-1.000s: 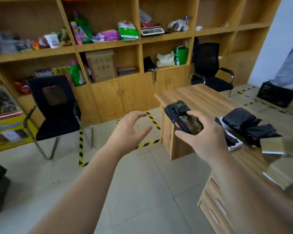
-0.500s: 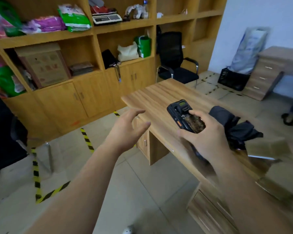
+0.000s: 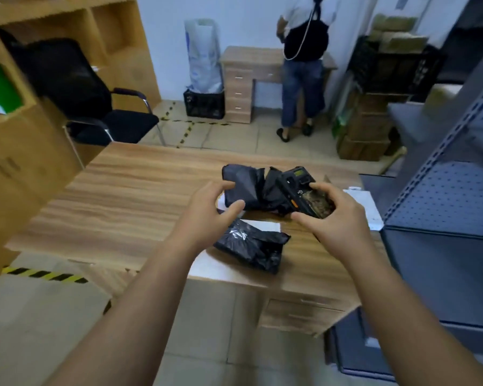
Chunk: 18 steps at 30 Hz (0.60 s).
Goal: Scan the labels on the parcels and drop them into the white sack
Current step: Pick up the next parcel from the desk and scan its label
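On the wooden worktop point(image 3: 140, 190), toward its right half, lie the black-wrapped parcels: a far parcel point(image 3: 241, 188) with a crumpled one just to its right, and a near parcel point(image 3: 253, 246) resting partly on a white sheet close to the front edge. Left hand point(image 3: 207, 210) hovers over the far parcel's near left corner, fingers spread and loosely bent, holding nothing (whether the fingertips already touch the wrap cannot be told); that pose looks like the start of a pick-up, so the label can be turned toward the reader. Right hand point(image 3: 338, 221) grips the handheld scanner point(image 3: 304, 193), thumb across its face and its small screen pointing away, held just above the crumpled wrap so the scan window can meet a label as soon as one is presented. No label on the parcels can be made out. Farther off, against the back wall, a tall white sack point(image 3: 204, 54) stands in a black crate point(image 3: 204, 104) beside a small drawer unit, well apart from the parcels, so each scanned parcel will probably need carrying across. Another person point(image 3: 304, 65) stands at that far unit, facing away.
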Each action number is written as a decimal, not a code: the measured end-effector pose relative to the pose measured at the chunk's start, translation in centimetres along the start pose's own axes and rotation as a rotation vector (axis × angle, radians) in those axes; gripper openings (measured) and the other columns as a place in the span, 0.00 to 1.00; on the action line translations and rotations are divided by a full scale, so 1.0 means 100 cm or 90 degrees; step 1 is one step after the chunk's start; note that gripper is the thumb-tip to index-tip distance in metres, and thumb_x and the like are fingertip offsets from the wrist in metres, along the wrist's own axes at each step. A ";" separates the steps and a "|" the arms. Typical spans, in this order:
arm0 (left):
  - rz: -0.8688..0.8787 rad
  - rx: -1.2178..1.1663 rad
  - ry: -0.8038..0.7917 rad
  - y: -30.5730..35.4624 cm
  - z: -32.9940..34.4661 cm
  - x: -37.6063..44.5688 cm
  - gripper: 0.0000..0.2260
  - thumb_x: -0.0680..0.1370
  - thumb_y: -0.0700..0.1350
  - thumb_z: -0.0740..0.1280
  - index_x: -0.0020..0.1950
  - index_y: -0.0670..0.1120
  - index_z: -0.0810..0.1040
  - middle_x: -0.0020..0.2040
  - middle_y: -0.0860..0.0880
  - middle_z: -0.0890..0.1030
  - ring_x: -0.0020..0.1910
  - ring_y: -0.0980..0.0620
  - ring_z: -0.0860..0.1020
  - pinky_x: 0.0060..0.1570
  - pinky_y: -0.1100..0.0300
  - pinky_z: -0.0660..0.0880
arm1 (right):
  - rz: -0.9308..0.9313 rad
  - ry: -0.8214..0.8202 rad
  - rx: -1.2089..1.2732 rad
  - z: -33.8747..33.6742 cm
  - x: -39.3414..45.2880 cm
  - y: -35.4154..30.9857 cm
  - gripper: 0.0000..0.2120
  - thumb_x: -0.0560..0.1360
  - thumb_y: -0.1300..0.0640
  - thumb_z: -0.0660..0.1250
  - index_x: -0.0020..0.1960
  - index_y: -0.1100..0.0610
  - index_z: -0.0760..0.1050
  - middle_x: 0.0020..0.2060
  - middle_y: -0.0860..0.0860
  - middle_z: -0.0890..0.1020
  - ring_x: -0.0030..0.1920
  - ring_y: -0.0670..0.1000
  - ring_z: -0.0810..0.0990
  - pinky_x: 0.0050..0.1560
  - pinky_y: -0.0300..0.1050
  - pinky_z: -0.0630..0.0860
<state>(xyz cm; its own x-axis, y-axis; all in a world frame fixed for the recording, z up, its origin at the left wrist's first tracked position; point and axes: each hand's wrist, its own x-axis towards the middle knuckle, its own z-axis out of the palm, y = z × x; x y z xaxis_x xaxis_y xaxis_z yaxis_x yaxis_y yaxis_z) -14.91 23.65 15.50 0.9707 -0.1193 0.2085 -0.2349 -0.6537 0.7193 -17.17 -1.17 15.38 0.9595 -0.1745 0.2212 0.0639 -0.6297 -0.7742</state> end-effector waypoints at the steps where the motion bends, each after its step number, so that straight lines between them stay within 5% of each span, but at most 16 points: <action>1: 0.005 -0.008 -0.012 -0.003 0.005 0.007 0.18 0.78 0.51 0.68 0.68 0.49 0.75 0.64 0.56 0.75 0.58 0.62 0.71 0.48 0.79 0.66 | 0.013 0.009 -0.007 0.000 0.002 0.004 0.29 0.63 0.47 0.81 0.62 0.43 0.76 0.53 0.45 0.81 0.54 0.49 0.79 0.58 0.53 0.78; 5: 0.013 -0.011 -0.048 -0.015 0.018 0.035 0.17 0.79 0.49 0.68 0.68 0.48 0.74 0.60 0.58 0.73 0.56 0.61 0.69 0.54 0.66 0.65 | 0.055 0.028 -0.036 0.005 0.017 0.021 0.30 0.64 0.44 0.80 0.63 0.39 0.74 0.56 0.44 0.80 0.56 0.48 0.78 0.57 0.53 0.78; 13: 0.000 0.054 -0.077 -0.050 0.051 0.112 0.18 0.79 0.50 0.68 0.67 0.47 0.75 0.62 0.54 0.75 0.57 0.63 0.68 0.56 0.68 0.62 | 0.094 0.002 -0.029 0.035 0.089 0.057 0.30 0.65 0.46 0.80 0.64 0.41 0.75 0.54 0.43 0.79 0.54 0.47 0.78 0.54 0.45 0.76; 18: -0.053 0.114 -0.095 -0.071 0.081 0.172 0.20 0.80 0.52 0.66 0.69 0.47 0.73 0.66 0.50 0.75 0.65 0.54 0.70 0.60 0.64 0.62 | 0.107 -0.010 -0.005 0.050 0.147 0.082 0.29 0.64 0.45 0.79 0.63 0.40 0.75 0.54 0.41 0.78 0.54 0.45 0.76 0.53 0.45 0.75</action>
<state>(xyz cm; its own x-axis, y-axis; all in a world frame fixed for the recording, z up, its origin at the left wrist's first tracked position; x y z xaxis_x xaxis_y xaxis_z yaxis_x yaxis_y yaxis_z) 3.85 20.18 8.56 0.9861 -0.1601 0.0434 -0.1541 -0.7867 0.5978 -1.15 -5.14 9.32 0.9607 -0.2658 0.0797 -0.0996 -0.5984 -0.7950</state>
